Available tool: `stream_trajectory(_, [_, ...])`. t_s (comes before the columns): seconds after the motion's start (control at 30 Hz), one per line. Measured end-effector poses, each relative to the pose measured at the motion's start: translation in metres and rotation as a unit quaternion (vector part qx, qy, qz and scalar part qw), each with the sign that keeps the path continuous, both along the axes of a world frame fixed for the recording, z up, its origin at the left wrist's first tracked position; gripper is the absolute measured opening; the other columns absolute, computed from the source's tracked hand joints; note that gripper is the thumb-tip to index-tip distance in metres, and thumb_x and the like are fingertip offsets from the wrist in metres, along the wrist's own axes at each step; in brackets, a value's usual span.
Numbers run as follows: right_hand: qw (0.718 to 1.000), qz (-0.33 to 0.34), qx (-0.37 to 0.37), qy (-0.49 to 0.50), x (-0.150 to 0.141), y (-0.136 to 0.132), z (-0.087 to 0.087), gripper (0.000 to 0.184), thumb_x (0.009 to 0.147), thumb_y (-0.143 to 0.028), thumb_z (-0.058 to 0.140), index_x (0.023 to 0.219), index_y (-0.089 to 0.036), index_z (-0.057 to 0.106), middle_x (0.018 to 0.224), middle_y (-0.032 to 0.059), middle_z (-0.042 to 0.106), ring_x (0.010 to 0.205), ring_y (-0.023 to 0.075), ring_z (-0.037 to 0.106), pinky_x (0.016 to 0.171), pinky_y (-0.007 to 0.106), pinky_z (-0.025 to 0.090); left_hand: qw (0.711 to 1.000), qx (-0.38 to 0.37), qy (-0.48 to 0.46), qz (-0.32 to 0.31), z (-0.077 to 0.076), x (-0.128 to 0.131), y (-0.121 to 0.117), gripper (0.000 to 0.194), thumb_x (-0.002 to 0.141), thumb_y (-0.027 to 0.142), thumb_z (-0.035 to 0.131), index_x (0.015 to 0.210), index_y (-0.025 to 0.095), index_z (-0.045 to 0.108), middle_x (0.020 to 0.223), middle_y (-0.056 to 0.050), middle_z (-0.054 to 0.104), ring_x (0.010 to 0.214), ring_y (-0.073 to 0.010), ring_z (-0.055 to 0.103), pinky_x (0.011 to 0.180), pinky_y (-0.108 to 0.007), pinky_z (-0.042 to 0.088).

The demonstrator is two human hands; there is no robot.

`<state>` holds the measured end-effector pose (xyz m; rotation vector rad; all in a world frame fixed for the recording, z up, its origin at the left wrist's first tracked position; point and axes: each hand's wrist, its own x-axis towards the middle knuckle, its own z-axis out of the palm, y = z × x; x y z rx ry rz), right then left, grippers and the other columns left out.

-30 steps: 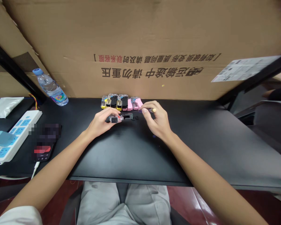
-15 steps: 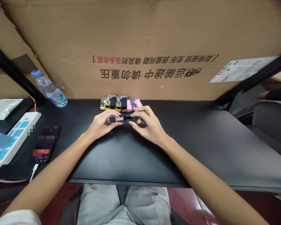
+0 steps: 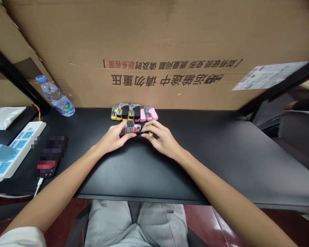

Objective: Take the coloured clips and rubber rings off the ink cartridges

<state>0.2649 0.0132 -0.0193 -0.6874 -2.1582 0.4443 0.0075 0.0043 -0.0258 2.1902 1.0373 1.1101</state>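
Note:
My left hand (image 3: 115, 137) pinches a small clear plastic gadget (image 3: 130, 127) with a black square and a red part, holding it just above the black desk (image 3: 221, 154). My right hand (image 3: 161, 137) is closed on a small dark piece (image 3: 144, 131) touching that gadget's right end; a yellow bit shows at my fingertips. Both hands meet at the desk's middle, a little in front of a row of small gadgets (image 3: 134, 113), yellow, black, clear and pink, lined up against the cardboard.
A large printed cardboard sheet (image 3: 164, 51) stands along the desk's back. A water bottle (image 3: 55, 96) leans at the left. Farther left lie a white power strip (image 3: 15, 147), a phone (image 3: 50, 156) on a cable and a white bag (image 3: 3, 116).
My right hand came leftward from the pink gadgets to meet the left hand. The clear gadget has been lifted and turned a little, and the dark piece now sits against it.

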Motion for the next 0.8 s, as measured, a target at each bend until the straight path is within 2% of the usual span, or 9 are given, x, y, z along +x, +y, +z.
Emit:
stream_trajectory(0.23, [1.000, 0.025, -0.010, -0.003, 0.001, 0.001, -0.001, 0.019, 0.105, -0.013, 0.059, 0.115, -0.026, 0.069, 0.114, 0.0083, 0.065, 0.094, 0.0204, 0.069, 0.084, 0.036, 0.062, 0.999, 0.016, 0.051, -0.003, 0.007, -0.002, -0.001, 0.026, 0.102, 0.038, 0.072, 0.121, 0.020, 0.066, 0.105, -0.007, 0.080, 0.089, -0.0228, 0.079, 0.083, -0.034, 0.064])
stream_trajectory(0.43, [1.000, 0.024, -0.012, -0.001, 0.002, 0.003, 0.000, 0.021, 0.104, -0.012, 0.058, 0.114, -0.026, 0.069, 0.115, 0.0083, 0.065, 0.095, 0.0211, 0.069, 0.085, 0.036, 0.062, 0.994, 0.100, 0.023, -0.032, 0.009, -0.001, 0.000, 0.019, 0.103, 0.028, 0.072, 0.118, 0.018, 0.067, 0.116, -0.011, 0.072, 0.106, -0.0222, 0.072, 0.092, -0.035, 0.062])
stream_trajectory(0.67, [1.000, 0.015, 0.000, 0.005, 0.000, 0.003, -0.001, 0.019, 0.104, -0.013, 0.060, 0.113, -0.025, 0.070, 0.115, 0.0086, 0.067, 0.096, 0.0214, 0.069, 0.085, 0.036, 0.062, 0.992, 0.117, 0.029, -0.048, 0.015, -0.001, -0.002, 0.017, 0.103, 0.022, 0.069, 0.119, 0.018, 0.065, 0.115, -0.010, 0.069, 0.106, -0.0199, 0.070, 0.088, -0.031, 0.061])
stream_trajectory(0.8, [1.000, 0.000, 0.006, 0.006, 0.000, 0.001, 0.000, 0.017, 0.103, -0.013, 0.061, 0.111, -0.025, 0.070, 0.115, 0.0087, 0.068, 0.097, 0.0214, 0.070, 0.086, 0.036, 0.061, 0.988, 0.144, 0.045, -0.041, 0.017, -0.001, -0.004, 0.015, 0.103, 0.021, 0.068, 0.117, 0.019, 0.064, 0.113, -0.010, 0.069, 0.104, -0.0202, 0.071, 0.091, -0.033, 0.061])
